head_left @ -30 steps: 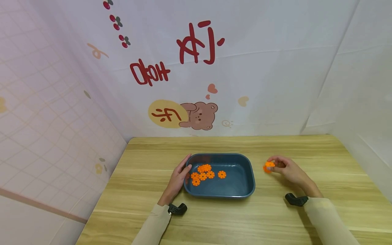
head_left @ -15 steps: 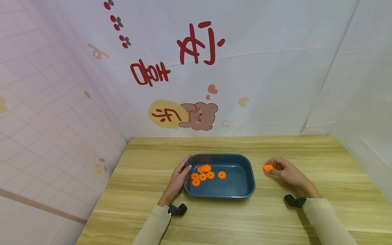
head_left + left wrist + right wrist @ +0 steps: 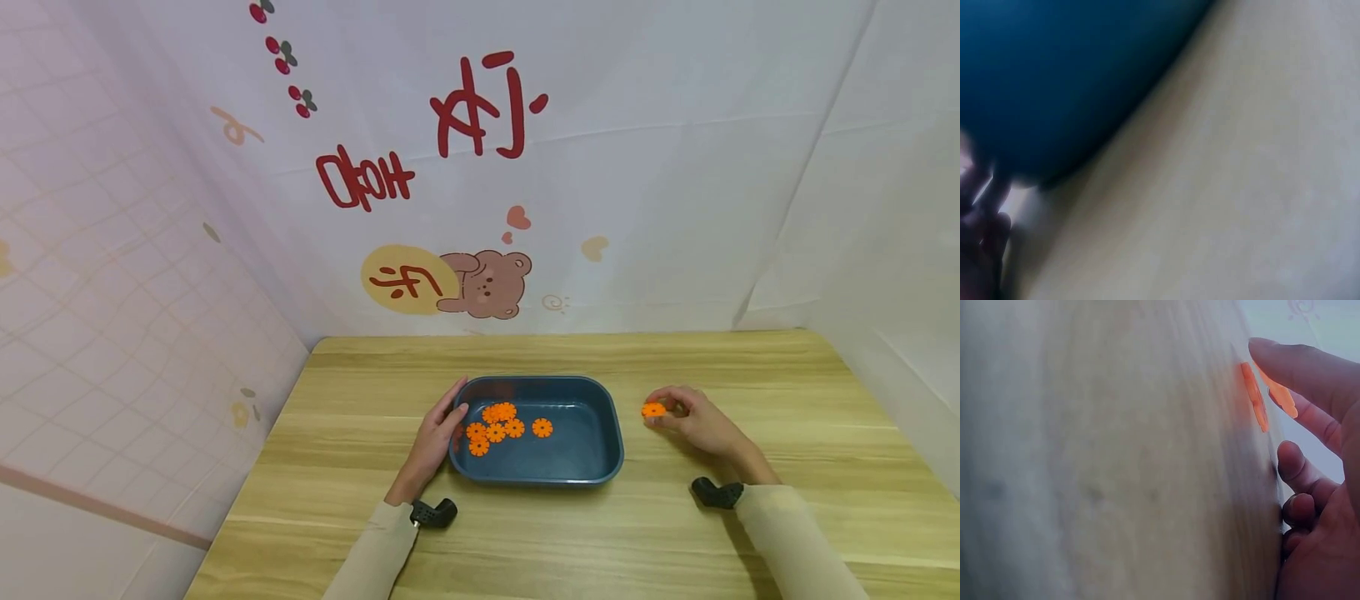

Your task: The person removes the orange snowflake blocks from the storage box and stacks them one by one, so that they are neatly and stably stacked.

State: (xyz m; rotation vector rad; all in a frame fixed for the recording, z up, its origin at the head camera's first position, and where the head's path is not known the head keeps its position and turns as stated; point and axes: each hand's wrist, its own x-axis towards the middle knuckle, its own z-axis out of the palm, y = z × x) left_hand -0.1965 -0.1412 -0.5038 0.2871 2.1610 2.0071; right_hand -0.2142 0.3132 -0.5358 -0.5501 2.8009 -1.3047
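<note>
My left hand [image 3: 433, 437] grips the left end of a dark blue rectangular tray [image 3: 577, 454], thumb over the rim and fingers along the outer wall. Several orange notched building discs [image 3: 496, 432] lie inside, mostly clustered at the left, with one apart near the middle. Right of the tray, my right hand [image 3: 705, 423] pinches an orange notched building disc [image 3: 654, 409] between thumb and forefinger, tilted nearly edge-on. In the right wrist view a second orange piece [image 3: 1255, 397] shows edge-on beside the pinched one [image 3: 1284, 399]; the other fingers curl below.
A wood-grain table [image 3: 570, 542] carries the tray and meets a white printed cloth backdrop [image 3: 660, 208] behind. Another cloth wall [image 3: 150, 333] rises at the left. Black wrist cameras [image 3: 433, 512] sit on both wrists.
My right hand has shifted slightly left, and the orange disc in it has turned from face-up to nearly edge-on. The left hand and tray keep their places.
</note>
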